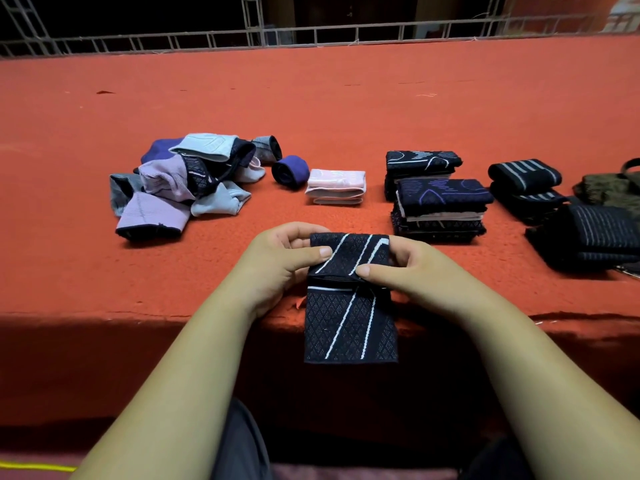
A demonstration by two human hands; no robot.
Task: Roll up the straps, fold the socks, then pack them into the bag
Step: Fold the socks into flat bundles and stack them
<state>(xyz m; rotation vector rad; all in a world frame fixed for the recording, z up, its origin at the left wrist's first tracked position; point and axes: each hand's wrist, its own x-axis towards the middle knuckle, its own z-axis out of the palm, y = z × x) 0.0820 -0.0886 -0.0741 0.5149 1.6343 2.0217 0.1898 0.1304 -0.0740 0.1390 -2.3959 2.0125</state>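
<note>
A black sock with white diagonal lines [349, 323] lies at the near edge of the red-covered surface [311, 109], its lower part hanging over the edge. Its upper part is folded over. My left hand [280, 261] pinches the fold from the left, thumb on top. My right hand [408, 268] pinches it from the right. A loose pile of purple, grey and black socks [180, 185] sits at the far left. A rolled purple strap [290, 171] and a folded pink piece [336, 187] lie in the middle.
Two stacks of folded dark socks [440, 202] stand right of centre. Rolled black striped straps [524, 174] and a dark striped bundle [595, 233] lie at the right, beside a dark olive bag [613, 188] at the frame edge. A metal railing [311, 32] runs along the back.
</note>
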